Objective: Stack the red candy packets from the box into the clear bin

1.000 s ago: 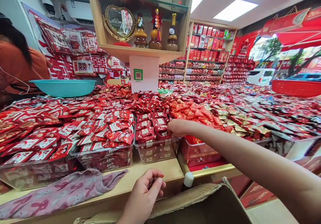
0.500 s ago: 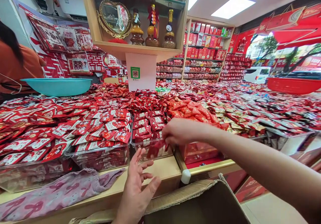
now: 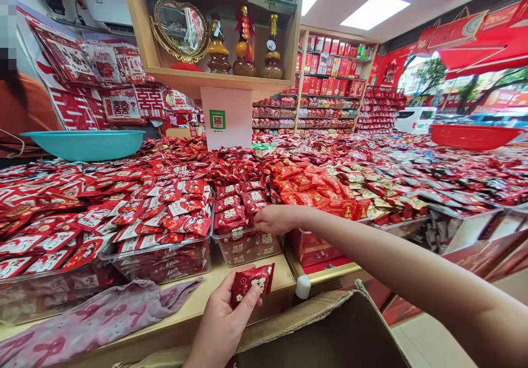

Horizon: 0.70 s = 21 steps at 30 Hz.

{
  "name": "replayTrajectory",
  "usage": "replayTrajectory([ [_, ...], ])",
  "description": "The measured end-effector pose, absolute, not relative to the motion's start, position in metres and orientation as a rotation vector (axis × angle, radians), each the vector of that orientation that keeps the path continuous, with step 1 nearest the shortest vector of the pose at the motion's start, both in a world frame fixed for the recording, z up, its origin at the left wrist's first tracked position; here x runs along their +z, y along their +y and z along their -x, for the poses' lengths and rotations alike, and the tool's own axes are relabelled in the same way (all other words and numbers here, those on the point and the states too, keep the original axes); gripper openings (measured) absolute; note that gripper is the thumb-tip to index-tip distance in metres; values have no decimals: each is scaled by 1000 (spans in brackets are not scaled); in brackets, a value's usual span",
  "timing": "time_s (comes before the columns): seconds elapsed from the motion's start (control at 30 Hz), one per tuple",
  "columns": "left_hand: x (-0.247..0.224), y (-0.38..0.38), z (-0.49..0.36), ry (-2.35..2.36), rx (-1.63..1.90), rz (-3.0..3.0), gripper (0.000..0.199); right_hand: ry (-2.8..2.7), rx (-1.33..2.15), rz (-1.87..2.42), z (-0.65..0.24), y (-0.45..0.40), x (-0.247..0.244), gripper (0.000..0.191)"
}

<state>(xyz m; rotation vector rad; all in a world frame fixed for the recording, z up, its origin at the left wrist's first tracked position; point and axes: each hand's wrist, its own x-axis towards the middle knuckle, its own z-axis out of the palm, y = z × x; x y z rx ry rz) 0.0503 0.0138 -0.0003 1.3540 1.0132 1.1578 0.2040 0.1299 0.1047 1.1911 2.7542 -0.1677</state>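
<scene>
A dark red candy packet with white characters is pinched between the thumb and fingers of my left hand, above the near edge of the counter. My right hand reaches in from the right, its fingers curled at the front right edge of a clear bin of similar dark red packets. What those fingers hold, if anything, is hidden. An open cardboard box stands below both hands, its inside dark.
Bins of red and white packets lie left, orange-red packets right. A pink patterned cloth covers the counter's front left. A teal basin, a red basin and a display cabinet stand behind. A person is at far left.
My left hand, open before, has closed on a dark red packet. My right hand has moved slightly left to the bin's edge. The whole view has shifted a little.
</scene>
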Motion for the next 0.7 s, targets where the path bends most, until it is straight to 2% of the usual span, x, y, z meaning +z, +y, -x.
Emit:
replayTrajectory([
  [0.4,-2,15,-50,1046,1011,-1407,35,2677,-306,-1298,-200,129,103,54],
  [0.7,-5,17,-50,1037,1031,-1394,33,2629,-378,-1340,-192,131,108,68],
])
